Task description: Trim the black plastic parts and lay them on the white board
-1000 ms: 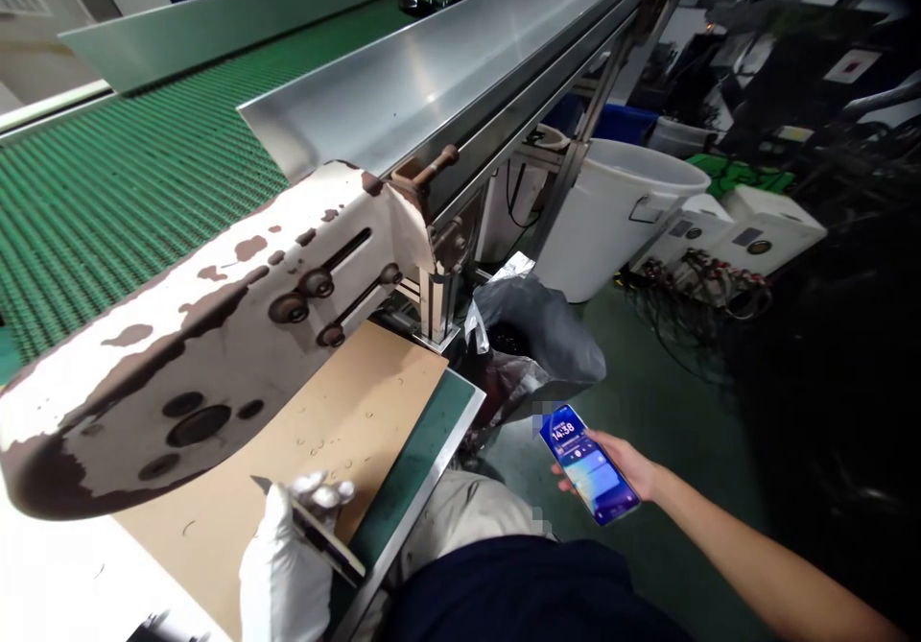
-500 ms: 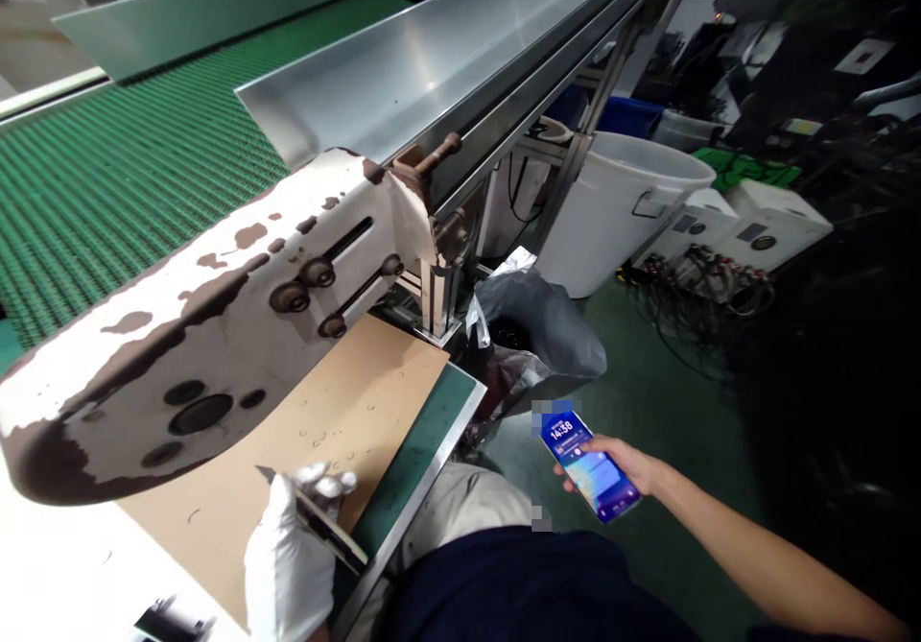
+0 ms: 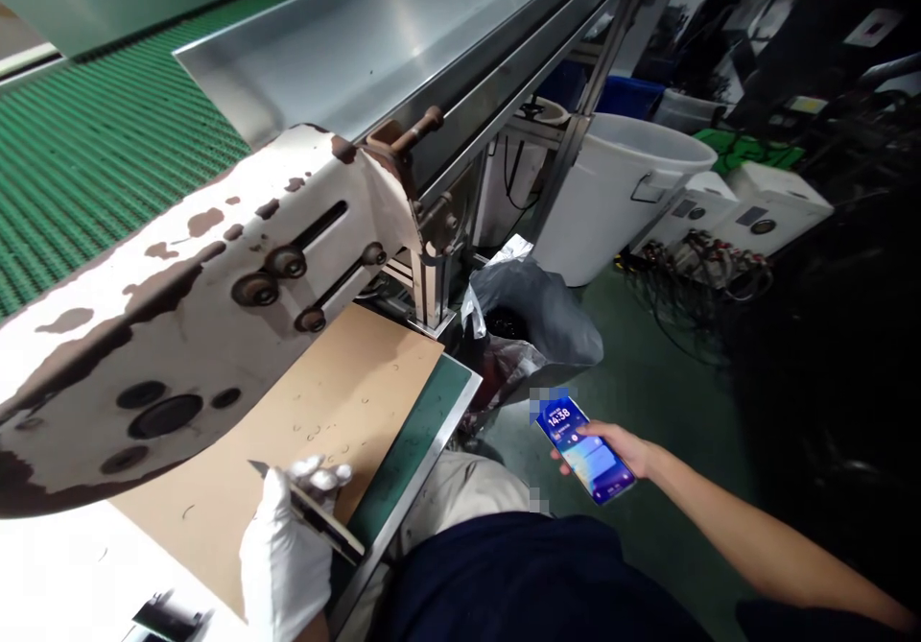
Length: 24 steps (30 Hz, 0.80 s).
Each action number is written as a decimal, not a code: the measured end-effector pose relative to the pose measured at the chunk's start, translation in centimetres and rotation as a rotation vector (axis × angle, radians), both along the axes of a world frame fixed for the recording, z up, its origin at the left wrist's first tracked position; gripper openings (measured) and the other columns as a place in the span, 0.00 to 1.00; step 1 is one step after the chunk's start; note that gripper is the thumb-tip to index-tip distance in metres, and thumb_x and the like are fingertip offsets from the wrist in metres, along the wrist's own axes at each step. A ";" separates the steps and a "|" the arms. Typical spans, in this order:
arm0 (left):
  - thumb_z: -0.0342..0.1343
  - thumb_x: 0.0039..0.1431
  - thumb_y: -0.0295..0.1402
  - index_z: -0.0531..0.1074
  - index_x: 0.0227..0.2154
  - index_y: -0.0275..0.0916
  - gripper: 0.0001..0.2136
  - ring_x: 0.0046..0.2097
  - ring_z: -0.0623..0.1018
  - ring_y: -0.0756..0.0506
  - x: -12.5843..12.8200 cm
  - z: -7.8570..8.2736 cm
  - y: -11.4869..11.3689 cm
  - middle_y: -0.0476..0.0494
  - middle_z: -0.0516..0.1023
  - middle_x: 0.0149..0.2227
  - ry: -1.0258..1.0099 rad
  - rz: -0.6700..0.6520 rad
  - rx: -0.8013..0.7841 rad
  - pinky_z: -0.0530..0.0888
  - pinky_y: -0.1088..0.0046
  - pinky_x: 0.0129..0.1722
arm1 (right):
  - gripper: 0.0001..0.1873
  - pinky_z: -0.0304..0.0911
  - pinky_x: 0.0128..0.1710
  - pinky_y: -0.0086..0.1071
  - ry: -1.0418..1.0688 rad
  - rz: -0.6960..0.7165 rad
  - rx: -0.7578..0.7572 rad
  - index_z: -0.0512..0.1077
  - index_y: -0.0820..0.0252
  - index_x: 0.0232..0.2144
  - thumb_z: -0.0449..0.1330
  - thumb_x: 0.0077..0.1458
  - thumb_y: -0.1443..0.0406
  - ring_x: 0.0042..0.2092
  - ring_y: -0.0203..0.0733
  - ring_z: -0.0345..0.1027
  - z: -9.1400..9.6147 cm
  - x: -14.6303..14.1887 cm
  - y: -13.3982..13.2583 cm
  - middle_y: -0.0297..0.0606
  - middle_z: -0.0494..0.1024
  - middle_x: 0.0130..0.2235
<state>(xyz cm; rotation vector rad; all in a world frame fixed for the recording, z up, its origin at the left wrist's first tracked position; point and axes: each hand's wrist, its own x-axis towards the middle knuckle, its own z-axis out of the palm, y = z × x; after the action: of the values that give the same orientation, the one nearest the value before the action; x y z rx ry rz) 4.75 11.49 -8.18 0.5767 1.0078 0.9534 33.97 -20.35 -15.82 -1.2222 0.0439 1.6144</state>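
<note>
My left hand (image 3: 288,556), in a white glove, is closed round a utility knife (image 3: 309,512) and rests on a brown cardboard sheet (image 3: 323,421) on the green-edged bench. The blade tip points up and left. My bare right hand (image 3: 623,450) is held out over the floor to the right and grips a smartphone (image 3: 582,448) with a lit screen facing me.
A rusty white conveyor end plate (image 3: 179,306) overhangs the cardboard, with the green belt (image 3: 107,143) and steel guard (image 3: 374,57) behind it. A grey bag (image 3: 536,311), a white bucket (image 3: 619,201), white units with cables (image 3: 726,229) and dark machinery stand on the floor to the right.
The view has shifted slightly left and down. Both hands keep their holds; the phone sits a little higher and nearer the bag.
</note>
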 end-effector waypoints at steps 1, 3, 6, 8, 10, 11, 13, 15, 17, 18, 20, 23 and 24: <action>0.62 0.52 0.42 0.73 0.26 0.35 0.13 0.25 0.75 0.50 0.0 0.0 0.0 0.53 0.74 0.21 0.001 0.001 0.001 0.76 0.70 0.36 | 0.17 0.67 0.44 0.45 0.003 -0.002 -0.002 0.70 0.62 0.45 0.56 0.60 0.55 0.43 0.45 0.72 0.0 0.0 -0.1 0.41 0.75 0.45; 0.62 0.52 0.41 0.73 0.26 0.35 0.13 0.25 0.75 0.50 0.1 0.1 -0.1 0.53 0.74 0.21 0.003 0.005 0.003 0.76 0.70 0.36 | 0.18 0.66 0.44 0.45 0.007 -0.009 -0.006 0.70 0.62 0.45 0.56 0.60 0.55 0.43 0.45 0.72 -0.1 0.0 -0.2 0.41 0.76 0.45; 0.61 0.53 0.41 0.73 0.26 0.34 0.13 0.25 0.75 0.50 0.2 0.2 -0.1 0.52 0.74 0.21 0.008 0.007 0.003 0.76 0.70 0.36 | 0.19 0.66 0.44 0.45 0.015 -0.014 -0.011 0.70 0.62 0.45 0.55 0.60 0.54 0.43 0.45 0.72 -0.3 0.0 -0.5 0.42 0.76 0.46; 0.61 0.53 0.40 0.73 0.26 0.34 0.13 0.25 0.74 0.50 0.2 0.3 -0.2 0.52 0.74 0.21 0.009 0.007 0.001 0.76 0.70 0.35 | 0.19 0.66 0.44 0.45 0.023 -0.012 -0.013 0.70 0.62 0.46 0.55 0.60 0.54 0.43 0.45 0.72 -0.3 -0.1 -0.6 0.42 0.76 0.46; 0.61 0.53 0.41 0.73 0.26 0.34 0.13 0.25 0.74 0.50 0.2 0.3 -0.2 0.52 0.74 0.21 0.008 0.007 0.001 0.76 0.70 0.36 | 0.19 0.67 0.43 0.45 0.027 -0.010 -0.012 0.70 0.62 0.46 0.55 0.60 0.54 0.43 0.45 0.72 -0.3 -0.1 -0.7 0.42 0.75 0.45; 0.61 0.53 0.41 0.73 0.26 0.34 0.13 0.25 0.74 0.50 0.2 0.3 -0.2 0.52 0.74 0.22 0.006 0.007 0.001 0.76 0.69 0.36 | 0.19 0.67 0.43 0.45 0.028 -0.011 -0.012 0.70 0.62 0.46 0.55 0.60 0.54 0.43 0.45 0.72 -0.4 -0.2 -0.7 0.42 0.75 0.45; 0.62 0.52 0.42 0.73 0.26 0.34 0.13 0.26 0.74 0.50 0.1 0.4 -0.2 0.52 0.74 0.22 0.005 0.006 0.000 0.76 0.69 0.36 | 0.19 0.67 0.42 0.44 0.027 -0.012 -0.010 0.70 0.62 0.45 0.55 0.60 0.54 0.43 0.45 0.72 -0.4 -0.2 -0.8 0.41 0.75 0.45; 0.62 0.52 0.41 0.73 0.26 0.34 0.13 0.26 0.74 0.50 0.2 0.4 -0.2 0.52 0.74 0.22 0.006 0.007 -0.003 0.76 0.69 0.37 | 0.19 0.68 0.42 0.44 0.025 -0.014 -0.007 0.70 0.62 0.45 0.55 0.60 0.54 0.42 0.45 0.72 -0.4 -0.2 -0.8 0.41 0.75 0.45; 0.61 0.53 0.41 0.73 0.26 0.34 0.13 0.26 0.74 0.50 0.2 0.5 -0.2 0.52 0.74 0.22 0.010 0.009 -0.009 0.76 0.69 0.37 | 0.18 0.67 0.42 0.44 0.023 -0.013 -0.006 0.70 0.62 0.45 0.55 0.60 0.54 0.43 0.45 0.72 -0.4 -0.3 -0.8 0.41 0.75 0.45; 0.61 0.53 0.41 0.73 0.26 0.35 0.13 0.26 0.74 0.50 0.2 0.5 -0.2 0.53 0.74 0.21 0.011 0.011 -0.013 0.76 0.69 0.37 | 0.18 0.67 0.42 0.44 0.023 -0.011 -0.007 0.70 0.62 0.44 0.55 0.60 0.54 0.43 0.45 0.72 -0.5 -0.3 -0.8 0.41 0.75 0.45; 0.61 0.53 0.41 0.73 0.26 0.35 0.12 0.26 0.75 0.50 0.3 0.6 -0.3 0.53 0.74 0.21 0.014 0.012 -0.021 0.76 0.69 0.37 | 0.18 0.67 0.42 0.44 0.022 -0.007 -0.009 0.70 0.62 0.44 0.55 0.60 0.54 0.43 0.45 0.72 -0.4 -0.3 -0.8 0.41 0.76 0.45; 0.60 0.53 0.40 0.73 0.26 0.35 0.12 0.26 0.75 0.49 0.3 0.8 -0.3 0.53 0.74 0.21 0.015 0.007 -0.028 0.76 0.68 0.37 | 0.18 0.67 0.42 0.44 0.024 -0.002 -0.009 0.70 0.62 0.45 0.55 0.60 0.54 0.43 0.45 0.72 -0.4 -0.3 -0.7 0.41 0.75 0.45; 0.60 0.54 0.40 0.73 0.26 0.35 0.12 0.26 0.75 0.49 0.3 0.8 -0.3 0.53 0.74 0.21 0.015 0.005 -0.029 0.75 0.68 0.37 | 0.18 0.68 0.42 0.44 0.025 -0.001 -0.008 0.70 0.62 0.45 0.56 0.60 0.55 0.43 0.45 0.72 -0.4 -0.3 -0.6 0.41 0.75 0.45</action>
<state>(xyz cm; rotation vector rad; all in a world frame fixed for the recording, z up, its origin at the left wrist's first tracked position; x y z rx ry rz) 5.01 11.22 -7.40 0.5583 1.0355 0.9389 33.69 -20.97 -16.23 -1.2085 0.0669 1.6299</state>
